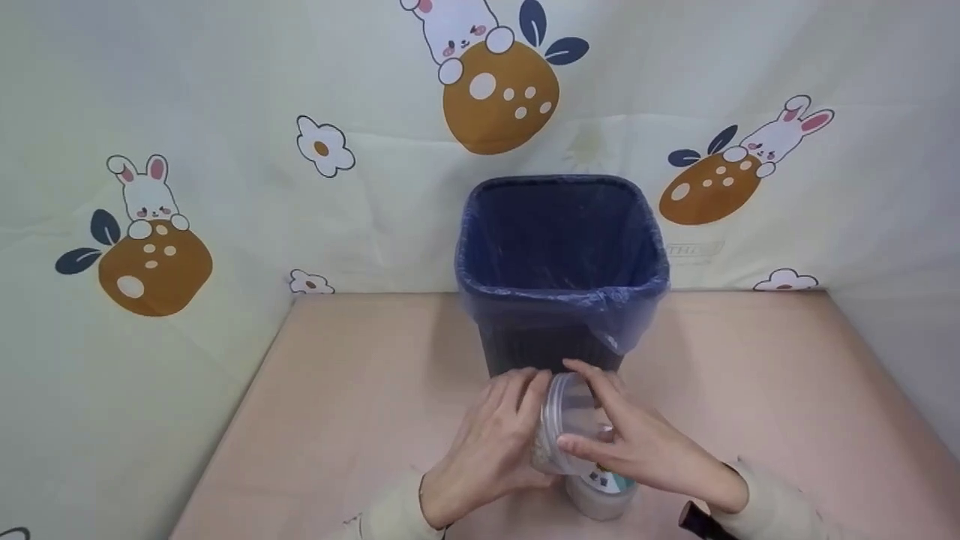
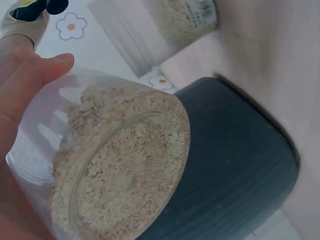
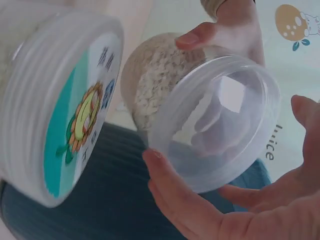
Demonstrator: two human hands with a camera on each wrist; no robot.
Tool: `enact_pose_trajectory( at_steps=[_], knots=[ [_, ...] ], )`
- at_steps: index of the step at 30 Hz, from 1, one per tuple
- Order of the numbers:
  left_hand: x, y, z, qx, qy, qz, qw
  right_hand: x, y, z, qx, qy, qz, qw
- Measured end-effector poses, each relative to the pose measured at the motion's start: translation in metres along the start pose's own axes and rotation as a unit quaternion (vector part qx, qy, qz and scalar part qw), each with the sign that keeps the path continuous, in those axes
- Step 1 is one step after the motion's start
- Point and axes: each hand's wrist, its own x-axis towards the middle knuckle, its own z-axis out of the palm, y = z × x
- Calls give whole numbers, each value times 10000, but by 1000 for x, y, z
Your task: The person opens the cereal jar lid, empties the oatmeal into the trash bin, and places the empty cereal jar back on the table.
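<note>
My left hand (image 1: 487, 439) grips a clear plastic jar (image 2: 120, 175) of pale oat-like flakes, tilted on its side with its clear lid (image 3: 215, 125) facing right. My right hand (image 1: 645, 442) is spread around the lid. Its thumb touches the rim, while the forefinger stands a little off the lid in the right wrist view. Behind and below the held jar, a second jar (image 1: 602, 501) of flakes stands on the table, its lid bearing a teal and white label (image 3: 82, 117) with a sunflower. The held jar partly hides it.
Just beyond my hands stands a dark bin (image 1: 555, 341) lined with a blue plastic bag (image 1: 634, 315). The pinkish table (image 1: 352, 375) runs back to a pale cloth (image 1: 247, 187) printed with rabbits and flowers, which hangs at the back and sides.
</note>
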Motion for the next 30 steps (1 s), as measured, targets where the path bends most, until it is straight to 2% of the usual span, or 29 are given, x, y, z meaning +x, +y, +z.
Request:
enact_pose_trajectory(
  at_steps=[3,5,7,9,11,12,14,16,19,21,22,24,26,30],
  knots=[
    [0,4,-3,57,-24,36,10000,-2,0,5,-338,158,-115,9992],
    [1,4,-5,-5,-49,36,10000,-3,1,8,-684,392,-473,9958],
    [2,3,-7,-140,-131,30,9998,-3,3,9,-1068,631,-1027,9870],
    [3,1,-10,-422,-304,8,9986,-2,5,9,-1444,803,-1599,9732],
    [3,-3,-13,-783,-535,-6,9955,-1,6,8,-1687,832,-2069,9601],
    [4,-5,-14,-965,-668,-1,9931,0,6,7,-1740,784,-2204,9566],
    [4,-9,-16,-1383,-947,-21,9858,0,7,5,-1863,683,-2444,9492],
    [4,-14,-17,-1776,-1225,-83,9764,1,9,2,-2133,685,-2787,9339],
    [3,-24,-18,-2500,-1575,-414,9545,3,10,-5,-2499,771,-3283,9076],
    [1,-33,-18,-2854,-1671,-681,9413,3,11,-11,-2684,867,-3517,8926],
    [-1,-37,-18,-2990,-1669,-807,9361,2,12,-14,-2726,843,-3513,8917],
    [-4,-45,-17,-3171,-1598,-980,9297,-1,15,-21,-2736,774,-3390,8968],
    [-9,-51,-17,-3224,-1490,-1044,9289,-4,20,-27,-2735,732,-3207,9039],
    [-17,-60,-18,-3285,-1372,-1131,9276,-14,33,-38,-2558,781,-2738,9238]
  ],
)
